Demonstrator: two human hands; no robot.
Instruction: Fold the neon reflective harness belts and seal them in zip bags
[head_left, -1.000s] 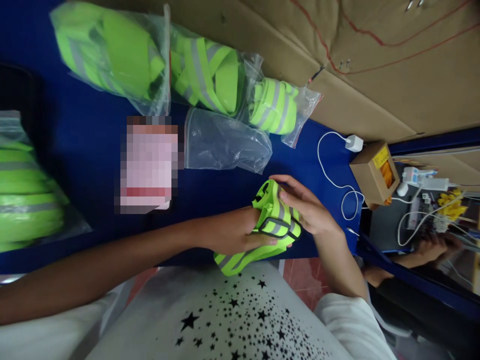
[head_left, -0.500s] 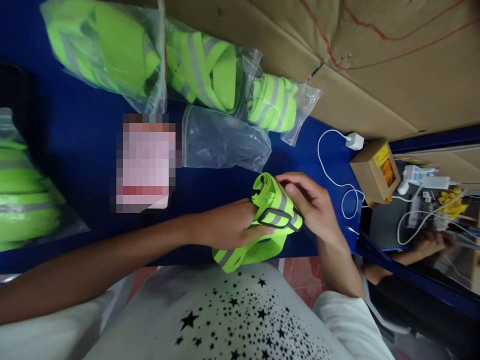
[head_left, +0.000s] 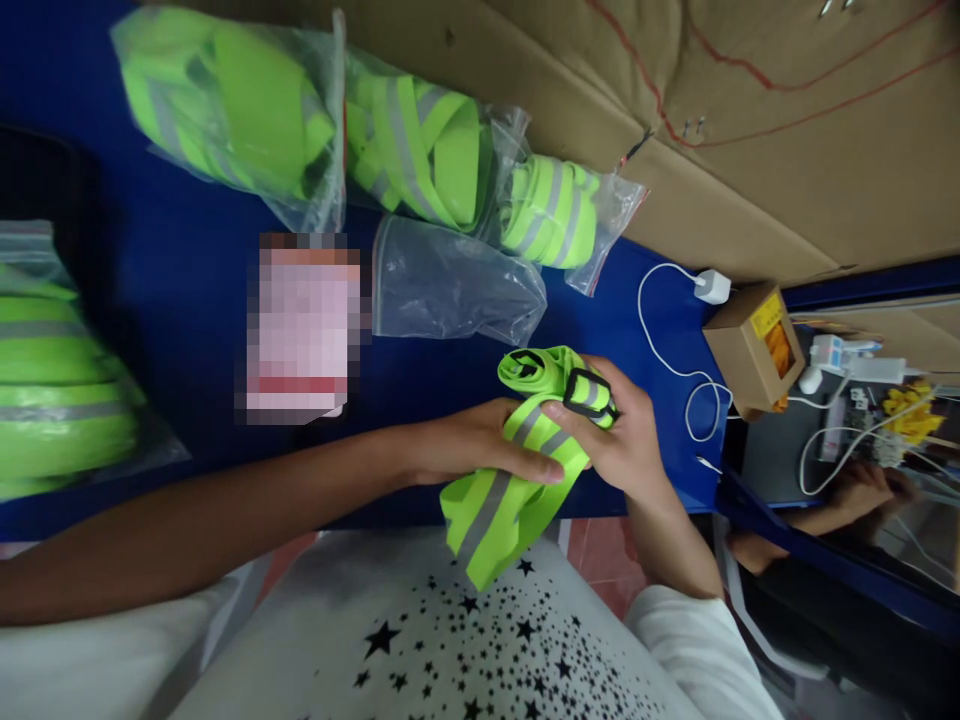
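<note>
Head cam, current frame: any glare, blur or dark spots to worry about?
Head view: small glare highlights on the bagged green bundle at left; head view: the co-worker's hand at right looks smeared, and the lower right corner is dark; head view: a pixelated patch masks detail; head view: the held green strap and black buckle stay readable.

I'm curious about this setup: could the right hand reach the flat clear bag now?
Probably yes: the clear bag lies nearby on the table, with nothing visibly blocking it. But the right hand holds the green strap, so it might need to let go.
</note>
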